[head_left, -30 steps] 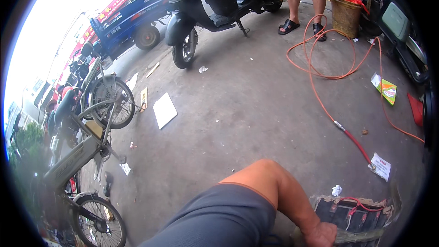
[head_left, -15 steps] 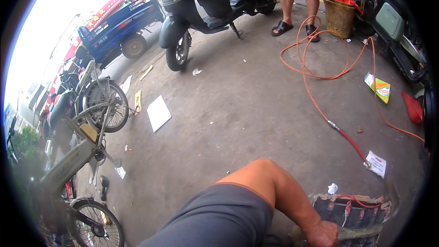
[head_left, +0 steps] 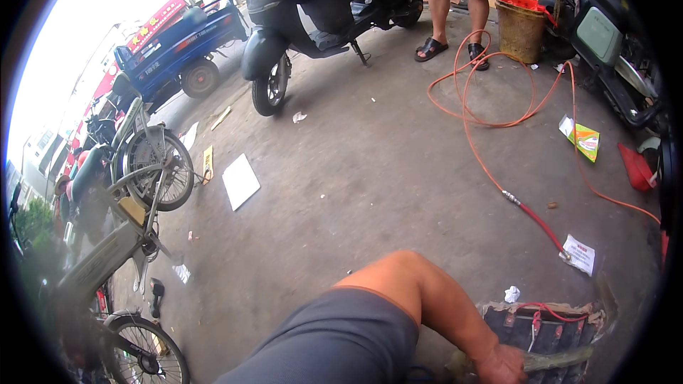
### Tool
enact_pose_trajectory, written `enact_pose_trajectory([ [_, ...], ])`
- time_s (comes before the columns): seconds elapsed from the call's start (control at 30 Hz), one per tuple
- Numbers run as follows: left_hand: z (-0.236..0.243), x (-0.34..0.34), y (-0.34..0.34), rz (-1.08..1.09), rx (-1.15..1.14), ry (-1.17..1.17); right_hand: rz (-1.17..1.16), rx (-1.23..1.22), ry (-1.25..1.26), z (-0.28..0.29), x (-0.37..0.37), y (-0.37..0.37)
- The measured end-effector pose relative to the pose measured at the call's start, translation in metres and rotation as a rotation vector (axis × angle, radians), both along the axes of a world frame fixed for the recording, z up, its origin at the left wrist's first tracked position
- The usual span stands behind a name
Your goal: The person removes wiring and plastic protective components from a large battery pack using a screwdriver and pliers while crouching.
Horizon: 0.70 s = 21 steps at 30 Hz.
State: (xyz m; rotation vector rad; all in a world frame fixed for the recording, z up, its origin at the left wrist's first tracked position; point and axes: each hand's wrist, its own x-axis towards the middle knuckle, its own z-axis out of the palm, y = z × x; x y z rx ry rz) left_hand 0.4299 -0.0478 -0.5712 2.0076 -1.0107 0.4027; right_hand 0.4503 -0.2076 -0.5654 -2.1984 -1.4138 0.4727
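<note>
My left arm, in a grey sleeve, comes in from the lower edge and bends at the elbow. My left hand (head_left: 501, 365) is closed at the near left side of an open battery pack (head_left: 558, 334). Its fingers are curled, and what they grip is hidden. Dark blocks sit in a row in the pack, inside a torn brownish edge. A red wire (head_left: 553, 310) loops over its top, and a dull, translucent band (head_left: 558, 360) crosses its near side beside my hand. My right hand is out of view.
An orange hose (head_left: 473, 124) coils over the ground, its red end near a white paper (head_left: 580, 254). A black scooter (head_left: 320, 14), a person's legs (head_left: 439, 18) and a bucket (head_left: 520, 28) stand ahead. A grey bicycle (head_left: 135, 227) is at left, near a white board (head_left: 241, 182).
The whole view has shifted slightly, so the surroundings sit a little further left. Another foot now shows behind the standing person. My left hand stays at the battery pack, closed.
</note>
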Motion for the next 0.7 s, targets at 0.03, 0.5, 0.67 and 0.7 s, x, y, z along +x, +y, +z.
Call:
enact_pose_trajectory([
  [0.03, 0.007, -0.002, 0.005, -0.035, 0.037, 0.055, -0.008, 0.003, -0.002, 0.0, 0.001, 0.0],
  [0.5, 0.019, -0.005, 0.01, -0.073, 0.149, 0.221, -0.043, 0.026, 0.016, 0.0, -0.004, 0.009],
  [0.67, 0.023, -0.013, 0.013, -0.058, -0.104, 0.202, -0.051, 0.026, 0.02, 0.0, -0.004, 0.01],
  [0.7, 0.018, -0.014, 0.01, -0.021, -0.084, 0.198, -0.046, 0.028, 0.023, 0.0, -0.004, 0.011],
])
